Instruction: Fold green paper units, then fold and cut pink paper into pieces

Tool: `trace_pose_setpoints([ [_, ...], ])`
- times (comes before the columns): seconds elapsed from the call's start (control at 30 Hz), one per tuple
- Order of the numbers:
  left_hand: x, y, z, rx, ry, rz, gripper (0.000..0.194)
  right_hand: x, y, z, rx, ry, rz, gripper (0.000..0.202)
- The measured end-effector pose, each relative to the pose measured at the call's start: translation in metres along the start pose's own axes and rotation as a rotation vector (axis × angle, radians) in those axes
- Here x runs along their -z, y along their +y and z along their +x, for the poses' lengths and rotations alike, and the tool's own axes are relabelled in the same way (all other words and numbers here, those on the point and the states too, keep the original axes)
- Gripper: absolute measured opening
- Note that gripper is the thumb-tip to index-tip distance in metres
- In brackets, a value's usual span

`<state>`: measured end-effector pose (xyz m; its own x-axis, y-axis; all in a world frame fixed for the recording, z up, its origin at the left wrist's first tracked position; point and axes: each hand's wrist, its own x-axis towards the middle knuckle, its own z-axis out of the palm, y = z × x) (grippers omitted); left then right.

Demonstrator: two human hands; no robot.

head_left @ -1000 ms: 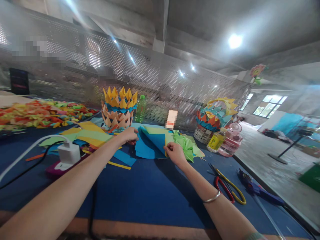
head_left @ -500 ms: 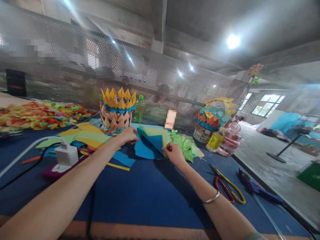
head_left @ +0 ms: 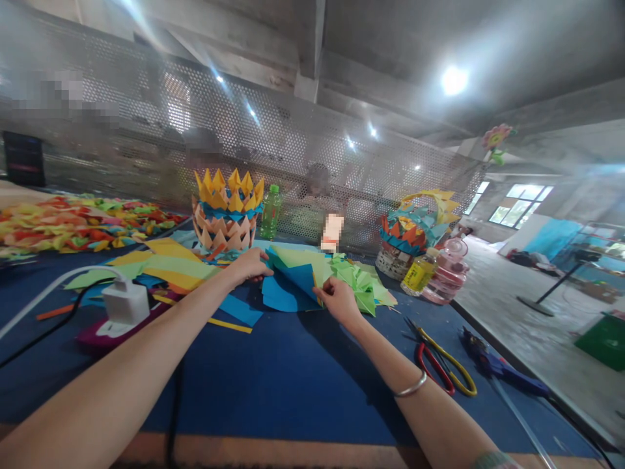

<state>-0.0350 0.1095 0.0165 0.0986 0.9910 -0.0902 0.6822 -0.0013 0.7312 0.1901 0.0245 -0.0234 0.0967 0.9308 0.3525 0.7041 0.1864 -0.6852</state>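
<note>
Blue paper sheets (head_left: 288, 290) lie ahead of me, with a pale green sheet (head_left: 305, 260) showing behind them. The right part of the blue paper is lifted and curls inward. My right hand (head_left: 340, 298) pinches the lifted edge, where a thin yellow edge also shows. At the left edge of the sheets, the bent fingers of my left hand (head_left: 250, 266) grip the paper; the thumb side is partly hidden. Folded green paper pieces (head_left: 359, 283) are heaped just beyond my right hand. Coloured paper strips (head_left: 170, 267) lie beyond my left forearm.
Yellow-and-red-handled scissors (head_left: 444, 368) and a blue glue gun (head_left: 502, 371) lie at right. Behind stand a folded-paper basket (head_left: 227, 218), a green bottle (head_left: 270, 215), another paper basket (head_left: 400, 238) and a pink jug (head_left: 445, 277). A white plug (head_left: 125, 303) with cables is at left.
My right hand has drawn the lifted paper edge slightly left, curling it a little more. My left hand keeps its place on the sheets. The whole view has shifted slightly.
</note>
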Motion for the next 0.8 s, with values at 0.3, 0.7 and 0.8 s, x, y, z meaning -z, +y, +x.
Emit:
trace_pose_setpoints([
  [0.3,-0.002,0.0002,-0.0017,-0.005,0.011,0.012,0.055,0.0006,-0.0008,0.0009,0.012,-0.005,-0.015,0.035],
  [0.7,-0.0043,-0.0044,0.003,-0.02,-0.01,0.011,0.042,-0.0009,0.0028,0.0014,0.031,-0.01,-0.058,0.03],
  [0.8,-0.0042,-0.0049,0.0026,-0.026,-0.014,0.017,0.039,-0.0017,0.0022,0.0015,0.047,-0.014,-0.073,0.029],
])
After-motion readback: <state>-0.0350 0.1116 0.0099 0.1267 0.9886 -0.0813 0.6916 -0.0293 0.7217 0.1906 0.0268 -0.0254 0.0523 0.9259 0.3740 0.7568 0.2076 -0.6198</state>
